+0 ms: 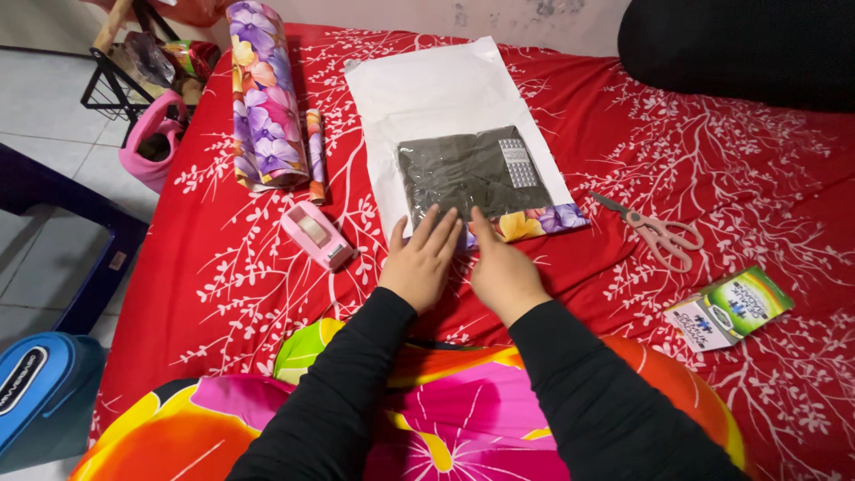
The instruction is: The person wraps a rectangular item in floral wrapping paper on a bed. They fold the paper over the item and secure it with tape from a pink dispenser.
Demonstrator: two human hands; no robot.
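Wrapping paper (445, 107), white side up, is spread on the red bed (730, 178), with its long axis running away from the person and slightly to the left. A dark packet (468, 174) is laid on the near half of the sheet, and the near edge is turned up so that a strip of floral print (539, 220) is shown beside the right hand.

Both hands are placed at that near edge, just in front of the packet. The left hand (420, 263) is laid flat, its fingers (436, 230) spread and extended, their tips touching the packet's near edge. The right hand (501, 267) is set just beside it, its fingers (484, 230) held close together and pressed on the folded edge; nothing is gripped by either hand. The packet lies straight ahead of the fingers, and neither hand is clearly nearer to it.

A pink tape dispenser (316, 233) is seen near the left hand, with a floral roll (263, 98) and a thinner roll (314, 151) beyond it. Scissors (655, 230) and a green card (730, 307) are laid to the right, well apart from the hands.
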